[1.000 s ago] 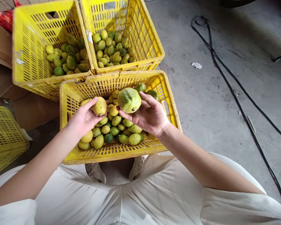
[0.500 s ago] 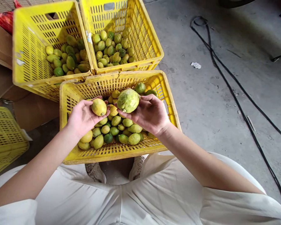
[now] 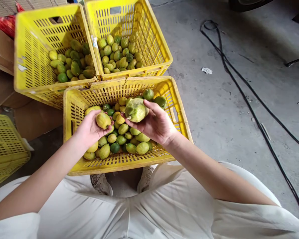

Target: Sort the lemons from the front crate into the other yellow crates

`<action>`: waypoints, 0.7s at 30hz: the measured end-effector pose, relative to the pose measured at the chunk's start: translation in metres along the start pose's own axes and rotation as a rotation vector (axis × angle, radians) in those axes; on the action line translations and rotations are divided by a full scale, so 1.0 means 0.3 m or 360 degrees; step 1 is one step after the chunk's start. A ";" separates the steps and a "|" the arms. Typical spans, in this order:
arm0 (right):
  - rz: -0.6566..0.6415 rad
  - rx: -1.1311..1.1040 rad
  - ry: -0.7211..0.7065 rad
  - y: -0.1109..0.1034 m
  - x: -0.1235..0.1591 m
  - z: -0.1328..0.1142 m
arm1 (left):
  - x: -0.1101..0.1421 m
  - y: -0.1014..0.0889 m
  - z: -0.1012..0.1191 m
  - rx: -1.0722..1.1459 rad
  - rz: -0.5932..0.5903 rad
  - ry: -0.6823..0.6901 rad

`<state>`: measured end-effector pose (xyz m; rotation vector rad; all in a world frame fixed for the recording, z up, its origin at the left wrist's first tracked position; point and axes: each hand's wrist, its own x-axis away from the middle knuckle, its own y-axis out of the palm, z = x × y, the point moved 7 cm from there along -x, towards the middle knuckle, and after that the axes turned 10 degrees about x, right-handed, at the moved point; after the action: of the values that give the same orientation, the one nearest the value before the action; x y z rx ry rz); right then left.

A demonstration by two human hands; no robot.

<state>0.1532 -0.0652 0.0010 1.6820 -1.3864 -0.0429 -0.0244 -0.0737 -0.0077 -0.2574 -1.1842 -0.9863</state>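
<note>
My left hand (image 3: 91,129) holds a small yellow lemon (image 3: 103,120) on its curled fingers. In my right hand (image 3: 155,122) is a larger, bumpy yellow-green lemon (image 3: 136,110), gripped between the thumb and fingers. Both hands are above the near yellow crate (image 3: 129,167), a short way apart. Below them lies a pile of green and yellow lemons (image 3: 142,148), part of it hidden by my hands. A dark green fruit (image 3: 148,94) rests at the crate's far right side.
Two more yellow crates, one at the back left (image 3: 27,66) and one at the back middle (image 3: 159,46), hold similar fruit. Another crate (image 3: 7,146) stands at far left beside cardboard (image 3: 37,116). A black cable (image 3: 251,109) runs over the concrete floor at right.
My left hand has lowered slightly and turned its lemon. The right hand has rolled the larger lemon, showing a greener side, and its thumb now lies over the top.
</note>
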 end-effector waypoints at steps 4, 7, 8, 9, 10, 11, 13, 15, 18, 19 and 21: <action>-0.0065 -0.0075 0.0045 0.009 0.000 -0.006 | 0.006 0.014 0.003 0.0108 -0.0056 0.0026; -0.0005 -0.0079 0.0039 0.013 0.002 -0.007 | 0.007 0.019 -0.002 0.0036 -0.0094 0.0027; 0.0023 -0.0055 0.0026 0.014 0.004 -0.006 | 0.007 0.019 -0.007 -0.0004 -0.0107 0.0013; 0.0047 -0.0020 0.0017 0.017 0.006 -0.003 | 0.007 0.019 -0.011 -0.0048 -0.0125 0.0003; 0.0062 0.0023 0.0018 0.020 0.009 0.001 | 0.006 0.020 -0.013 -0.0093 -0.0144 0.0002; 0.0068 0.0068 0.0032 0.022 0.011 0.007 | 0.005 0.020 -0.016 -0.0134 -0.0161 0.0006; 0.0064 0.0140 0.0086 0.024 0.014 0.022 | 0.004 0.018 -0.019 -0.0187 -0.0181 0.0016; 0.0064 0.0155 0.0129 0.020 0.014 0.031 | 0.001 0.014 -0.023 -0.0206 -0.0171 0.0003; 0.0068 0.0082 0.0139 0.012 0.011 0.028 | -0.001 0.008 -0.025 -0.0174 -0.0126 -0.0042; 0.0061 0.0059 0.0150 0.011 0.011 0.027 | 0.000 0.006 -0.024 -0.0141 -0.0109 -0.0053; 0.0041 0.0039 0.0191 0.015 0.012 0.028 | 0.002 0.006 -0.022 -0.0054 -0.0076 -0.0071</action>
<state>0.1466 -0.0729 0.0009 1.6590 -1.3234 0.0885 -0.0187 -0.0773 -0.0093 -0.2807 -1.2199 -1.0478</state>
